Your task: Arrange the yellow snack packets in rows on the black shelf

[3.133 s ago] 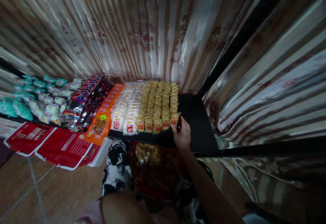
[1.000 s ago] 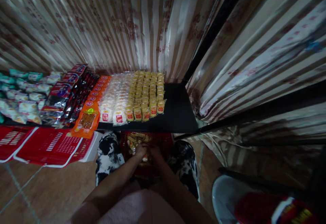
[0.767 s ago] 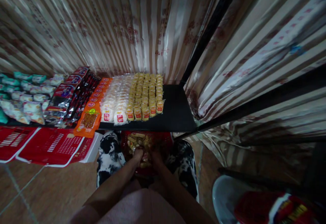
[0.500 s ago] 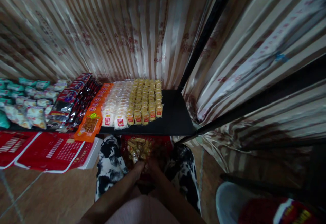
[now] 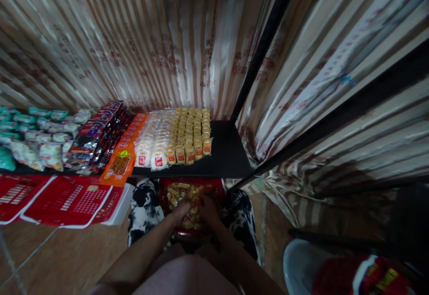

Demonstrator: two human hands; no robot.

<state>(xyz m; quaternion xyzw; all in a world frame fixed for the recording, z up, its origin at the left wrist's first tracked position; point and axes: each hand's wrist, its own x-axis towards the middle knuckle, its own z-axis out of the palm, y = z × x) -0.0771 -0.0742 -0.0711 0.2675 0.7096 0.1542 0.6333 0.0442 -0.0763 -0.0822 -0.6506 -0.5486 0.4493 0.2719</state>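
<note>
Between my knees sits a red basket (image 5: 219, 187) with many small yellow wrapped snacks (image 5: 179, 191) in it. Both hands reach down into it. My left hand (image 5: 182, 209) is among the packets at the middle, its fingers curled down and partly hidden. Just right of it, my right hand (image 5: 207, 208) also touches the packets; dim light hides its fingertips. Whether either hand grips a packet cannot be made out. On the black shelf (image 5: 228, 152) above the basket stand neat rows of matching yellow snack packets (image 5: 190, 136).
Left along the shelf lie white wrapped packets (image 5: 154, 141), an orange bag of sticks (image 5: 122, 156), dark red packs (image 5: 100, 134) and green-white packets (image 5: 50, 138). Red baskets (image 5: 83, 199) stand below. Black poles (image 5: 301, 141) cross the right side before a striped curtain (image 5: 150, 40). A pale tub (image 5: 295, 259) is lower right.
My hands have moved slightly apart and up within the basket, showing more of the snacks between and below them. The view has shifted a little.
</note>
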